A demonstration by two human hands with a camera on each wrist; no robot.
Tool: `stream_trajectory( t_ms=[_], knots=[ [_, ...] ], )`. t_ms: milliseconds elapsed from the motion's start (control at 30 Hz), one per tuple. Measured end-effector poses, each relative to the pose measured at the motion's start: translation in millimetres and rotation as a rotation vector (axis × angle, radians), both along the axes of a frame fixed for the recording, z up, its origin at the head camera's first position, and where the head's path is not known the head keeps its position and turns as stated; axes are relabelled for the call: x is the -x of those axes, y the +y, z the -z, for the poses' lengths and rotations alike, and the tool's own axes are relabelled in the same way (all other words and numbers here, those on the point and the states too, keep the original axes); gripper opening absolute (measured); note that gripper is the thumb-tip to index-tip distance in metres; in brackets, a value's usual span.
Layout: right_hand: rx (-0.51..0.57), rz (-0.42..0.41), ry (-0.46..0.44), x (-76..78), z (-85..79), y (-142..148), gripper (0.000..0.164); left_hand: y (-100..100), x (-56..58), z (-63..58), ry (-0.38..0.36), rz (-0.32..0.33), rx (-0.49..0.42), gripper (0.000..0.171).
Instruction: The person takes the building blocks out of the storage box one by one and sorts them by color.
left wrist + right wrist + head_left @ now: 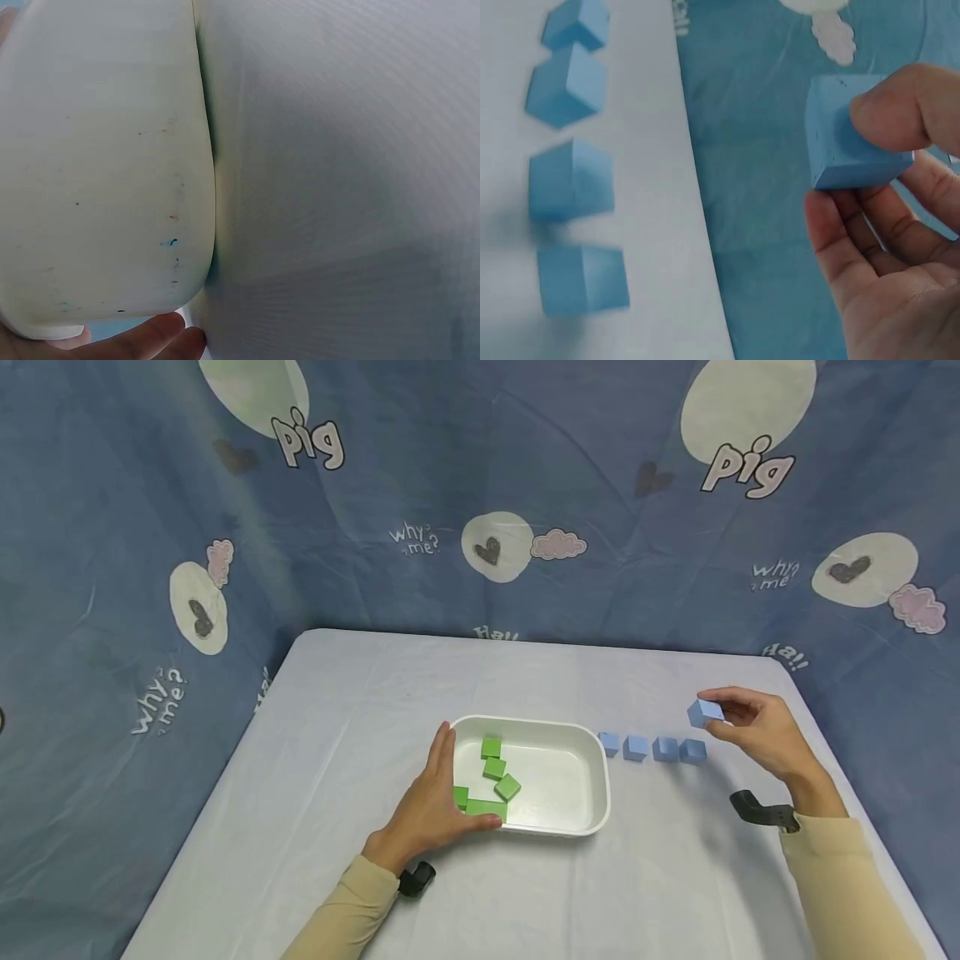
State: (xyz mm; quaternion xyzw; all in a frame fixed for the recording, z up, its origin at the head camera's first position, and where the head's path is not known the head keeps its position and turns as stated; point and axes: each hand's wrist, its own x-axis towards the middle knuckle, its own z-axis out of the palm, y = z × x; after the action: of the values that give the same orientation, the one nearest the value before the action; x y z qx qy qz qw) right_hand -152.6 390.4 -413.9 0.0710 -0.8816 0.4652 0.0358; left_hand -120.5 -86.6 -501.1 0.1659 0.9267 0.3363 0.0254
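- We see the cloth (480,477) hanging from 9 round to 3 o'clock about the bench, presumably to screen off the background.
- The bench (660,893) has a white cover, against which we pick out the colours easily.
- The tray (562,777) sits flat on the bench; we take it as our dial's centre, with 12 away from the person. Its raised walls should keep the green pieces together.
- The left hand (431,802) is spread round the tray's corner, fingers at 10 o'clock and thumb at 7; we judge that this steadies it.
- The right hand (761,731), well out between 2 and 3 o'clock, pinches one blue cube between thumb and fingers.
- The green bar (486,810) lies in the tray at 7 o'clock; we cannot tell if it is two cubes side by side.
- That held cube (706,713) is raised over the row's outer end, gripped by opposite faces, probably for a firm hold.
- Four blue cubes (635,748) line up towards 3 o'clock from just beside the tray, likely to keep them orderly.
- Four green cubes (494,768) lie loosely at the tray's 8 to 11 o'clock, one partly behind the fingers.
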Motion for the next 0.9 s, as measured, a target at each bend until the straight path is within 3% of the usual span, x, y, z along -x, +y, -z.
stream_trajectory(
  t_ms=[200,500,900],
  knots=[
    [-0.023,0.085,-0.039,-9.8,5.9,20.8,0.039,1.6,0.2,0.0,0.0,0.001,-0.004,0.147],
    [-0.097,0.127,-0.076,-16.1,23.6,37.9,0.037,1.2,0.2,-1.2,0.007,-0.002,-0.011,0.147],
    [-0.153,0.122,-0.101,-20.1,57.5,46.7,0.037,0.4,-0.7,-2.0,-0.002,-0.003,-0.011,0.146]
  ],
)
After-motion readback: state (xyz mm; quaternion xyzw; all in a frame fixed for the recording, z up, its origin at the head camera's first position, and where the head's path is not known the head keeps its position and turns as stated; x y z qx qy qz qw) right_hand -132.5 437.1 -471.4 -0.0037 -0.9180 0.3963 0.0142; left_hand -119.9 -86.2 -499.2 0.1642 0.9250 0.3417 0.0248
